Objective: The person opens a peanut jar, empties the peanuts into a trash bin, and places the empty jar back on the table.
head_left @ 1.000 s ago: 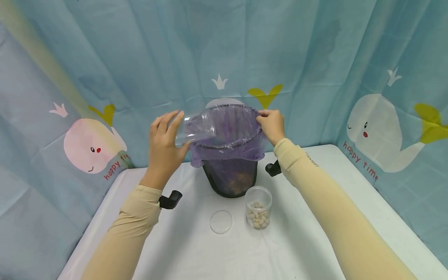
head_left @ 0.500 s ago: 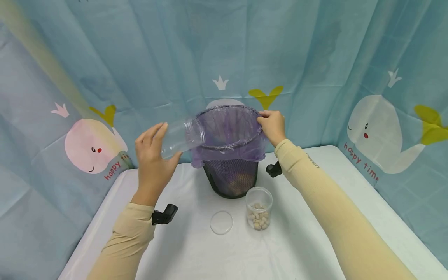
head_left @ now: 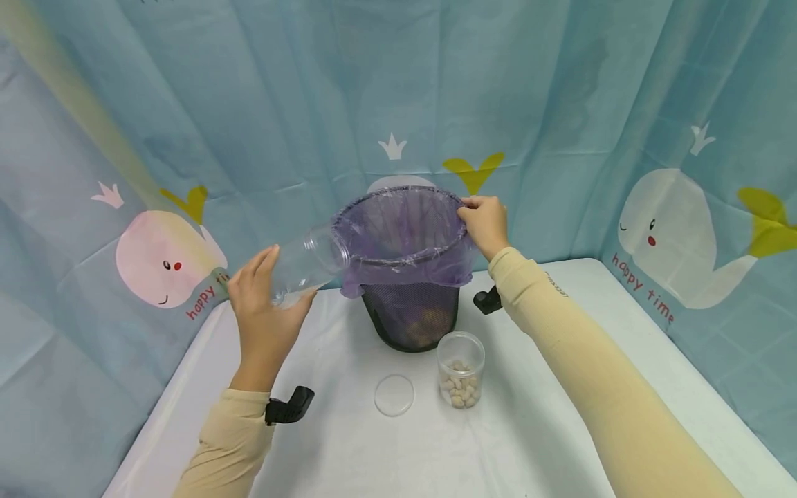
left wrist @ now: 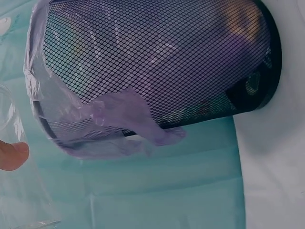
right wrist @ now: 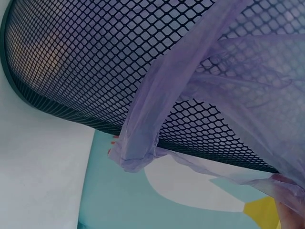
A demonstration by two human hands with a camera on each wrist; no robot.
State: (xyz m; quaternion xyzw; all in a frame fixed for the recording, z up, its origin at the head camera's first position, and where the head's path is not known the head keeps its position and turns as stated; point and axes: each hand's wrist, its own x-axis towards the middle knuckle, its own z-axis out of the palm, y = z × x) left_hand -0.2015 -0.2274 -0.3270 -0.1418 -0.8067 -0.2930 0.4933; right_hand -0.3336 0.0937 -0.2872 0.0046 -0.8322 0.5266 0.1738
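A clear jar is gripped by the left hand, with fingers and thumb curled round its base end at the left of the scene; the jar is held tilted well over on its side above the bench, and its mouth is pointed right, toward the left part of the rim of a black mesh bin. Whether that rim is touched by the jar cannot be told. The bin is stood at the far middle of the bench and is lined with a purple bag, whose edge is folded down over the outside. The right side of the rim, bag included, is pinched by the grip of the right hand. Something orange-brown is dimly seen through the mesh, low in the bin. Just nearer than the bin, slightly to the right, a shorter tub is stood upright, partly filled with pale pieces; to its left a clear disc is laid flat. Both forearms are covered by cream sleeves, and 2 black wrist cameras are worn. The scene is enclosed by a blue curtain, on which whales, crowns and "happy time" are printed.
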